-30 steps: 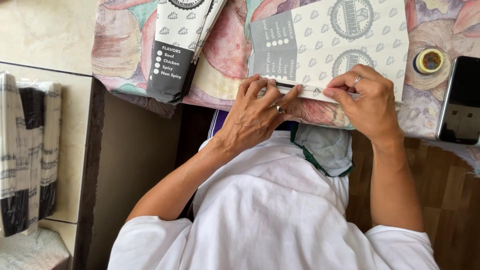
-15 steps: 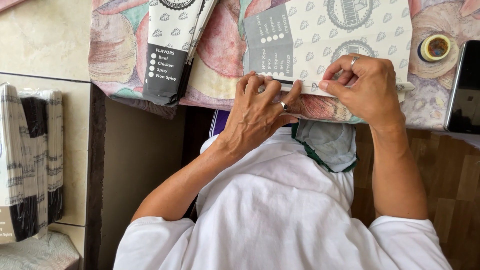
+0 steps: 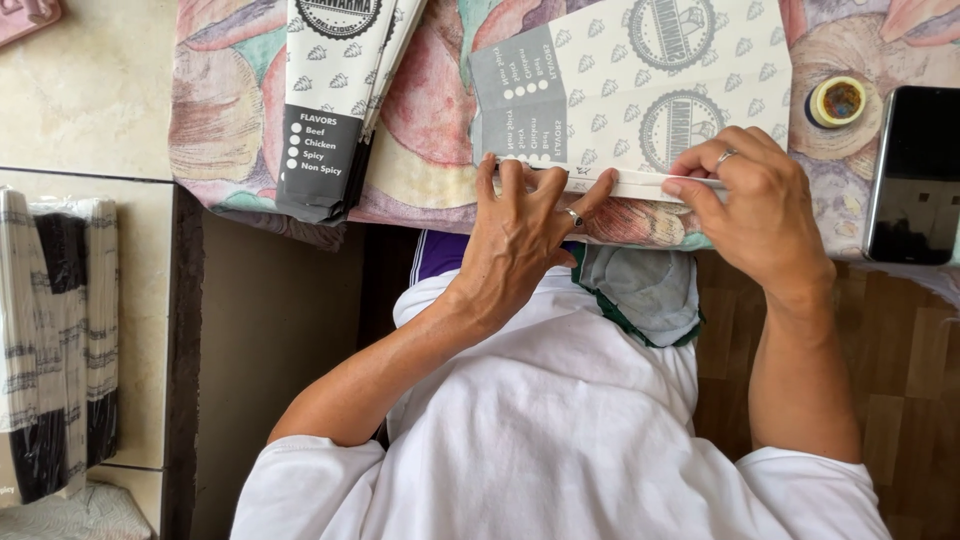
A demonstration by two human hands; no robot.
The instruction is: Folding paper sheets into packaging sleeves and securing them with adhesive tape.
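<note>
Covering the table is a flowered cloth [image 3: 230, 110] in pink and teal. One flat white paper bag [image 3: 650, 90] with grey round stamps and a grey panel lies at its near edge; the left hand [image 3: 520, 235] presses its fold with spread fingers while the right hand [image 3: 750, 205] pinches the same near edge. One stack of like bags [image 3: 335, 100] lies left. Far right sit one tape roll [image 3: 838, 101] and one black phone [image 3: 915, 175]. One wrapped bundle [image 3: 55, 340] rests on the tiles at far left.
</note>
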